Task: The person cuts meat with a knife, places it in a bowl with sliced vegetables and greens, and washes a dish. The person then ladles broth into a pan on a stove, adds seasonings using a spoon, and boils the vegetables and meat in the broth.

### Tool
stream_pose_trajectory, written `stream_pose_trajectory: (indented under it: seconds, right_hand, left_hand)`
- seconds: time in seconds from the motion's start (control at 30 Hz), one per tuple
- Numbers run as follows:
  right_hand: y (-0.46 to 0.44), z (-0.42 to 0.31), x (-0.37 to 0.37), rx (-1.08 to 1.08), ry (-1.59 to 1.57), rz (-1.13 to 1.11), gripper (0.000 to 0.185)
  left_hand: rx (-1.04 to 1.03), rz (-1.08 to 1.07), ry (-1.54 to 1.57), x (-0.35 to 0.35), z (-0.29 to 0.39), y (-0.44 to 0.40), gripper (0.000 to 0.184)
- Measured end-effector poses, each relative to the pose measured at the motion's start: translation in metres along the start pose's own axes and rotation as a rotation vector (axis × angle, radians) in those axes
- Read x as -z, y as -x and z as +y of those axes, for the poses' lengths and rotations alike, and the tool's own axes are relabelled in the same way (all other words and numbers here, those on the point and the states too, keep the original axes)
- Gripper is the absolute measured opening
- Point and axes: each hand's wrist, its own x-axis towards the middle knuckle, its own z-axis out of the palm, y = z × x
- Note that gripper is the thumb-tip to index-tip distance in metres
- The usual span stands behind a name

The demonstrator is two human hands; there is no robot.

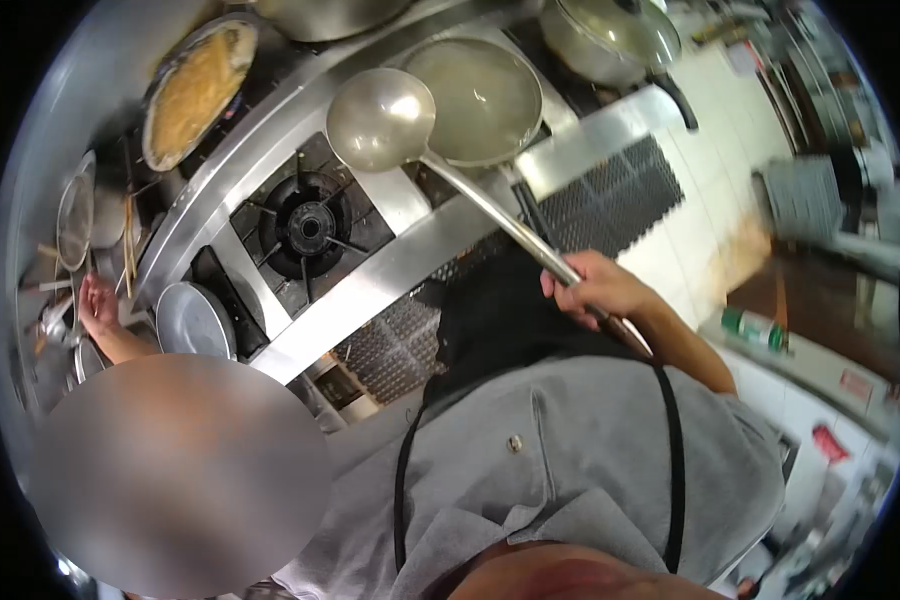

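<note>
From my remote post, I see the stove (365,290) carrying a pan (540,105) of cloudy liquid. I hold the ladle (380,130) above the stove, its bowl overlapping the pan's edge in view. A strainer (73,222) is at far left. My right hand (595,290) is clamped on the ladle's handle; my left hand (97,305) is near the strainer, its grip I cannot tell.

A long dish (244,46) of yellowish food (195,97) sits upper left; a black burner (311,230) stands mid-view; rightward are stacked plates (802,202) and a green container (752,328).
</note>
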Motion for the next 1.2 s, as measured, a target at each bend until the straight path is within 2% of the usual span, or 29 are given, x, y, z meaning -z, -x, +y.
stream_pose_trajectory:
  seconds: [0.03,0.07,0.1,0.13,0.17,0.27,0.33,0.37,0.4,0.47,0.53,0.57,0.6,0.63,0.73,0.8,0.9,1.0,1.03,1.07,1.13,1.2]
  right_hand:
    - [-0.004,0.007,-0.011,-0.006,-0.059,0.017,0.024]
    - [-0.008,0.011,-0.019,-0.011,-0.098,0.018,0.022]
    - [-0.015,0.013,-0.026,-0.011,-0.121,-0.001,0.017]
    - [-0.024,0.014,-0.032,-0.015,-0.119,0.01,0.017]
    - [-0.032,0.016,-0.038,-0.016,-0.111,-0.016,0.016]
    - [-0.047,0.012,-0.057,-0.042,-0.115,0.003,0.013]
    - [-0.057,0.01,-0.056,-0.046,-0.13,-0.079,0.014]
    - [-0.06,0.008,-0.058,-0.057,-0.137,-0.071,0.015]
    - [-0.062,0.007,-0.058,-0.065,-0.133,-0.071,0.015]
    - [-0.068,0.004,-0.055,-0.09,-0.188,-0.103,0.017]
    - [-0.069,0.001,-0.053,-0.118,-0.195,-0.116,0.019]
    - [-0.068,-0.001,-0.051,-0.142,-0.201,-0.115,0.019]
    - [-0.065,-0.001,-0.049,-0.17,-0.209,-0.116,0.019]
    - [-0.063,0.001,-0.046,-0.186,-0.197,-0.125,0.019]
    - [-0.049,0.007,-0.034,-0.262,-0.079,-0.156,0.02]
    - [-0.036,0.011,-0.023,-0.358,0.037,-0.183,0.022]
    - [-0.017,0.025,-0.007,-0.438,0.12,-0.234,0.023]
    - [-0.015,0.069,0.019,-0.538,0.277,-0.291,0.024]
    - [-0.018,0.087,0.028,-0.523,0.351,-0.331,0.025]
    - [-0.015,0.101,0.035,-0.571,0.38,-0.371,0.025]
    - [-0.003,0.113,0.053,-0.548,0.386,-0.327,0.026]
    - [0.007,0.126,0.076,-0.606,0.547,-0.349,0.024]
  left_hand:
    - [-0.02,0.118,0.079,0.001,0.005,-0.016,0.029]
    - [-0.142,0.046,-0.031,0.012,0.01,-0.028,0.043]
    - [-0.164,0.01,0.02,0.027,0.017,-0.03,0.052]
    - [-0.193,-0.027,0.074,0.015,0.003,-0.021,0.061]
    - [-0.31,-0.02,0.133,0.005,-0.012,-0.012,0.076]
    - [-0.416,0.1,0.278,-0.051,-0.066,0.031,0.082]
    - [-0.467,0.103,0.044,-0.046,-0.079,0.046,0.086]
    - [-0.564,0.3,-0.054,-0.062,-0.105,0.066,0.085]
    - [-0.661,0.499,-0.15,-0.087,-0.142,0.09,0.084]
    - [-0.879,0.645,-0.551,-0.151,-0.242,0.137,0.075]
    - [-1.018,0.668,-0.599,-0.137,-0.309,0.178,0.06]
    - [-1.015,0.601,-0.662,-0.144,-0.354,0.2,0.055]
    - [-0.974,0.781,-0.741,-0.157,-0.399,0.216,0.053]
    - [-0.888,0.745,-0.8,-0.144,-0.439,0.233,0.053]
    - [-0.612,1.139,-0.531,-0.139,-0.541,0.282,0.035]
    - [-0.578,1.3,-0.494,-0.119,-0.574,0.314,0.032]
    - [-0.762,1.249,-0.705,-0.125,-0.59,0.34,0.032]
    - [-0.721,1.35,-0.782,-0.192,-0.612,0.319,0.031]
    - [-0.793,1.271,-0.974,-0.176,-0.632,0.316,0.027]
    - [-0.773,1.189,-1.022,-0.204,-0.651,0.304,0.024]
    - [-0.726,0.927,-1.13,-0.211,-0.705,0.29,0.023]
    - [-0.548,0.773,-1.034,-0.216,-0.753,0.269,0.027]
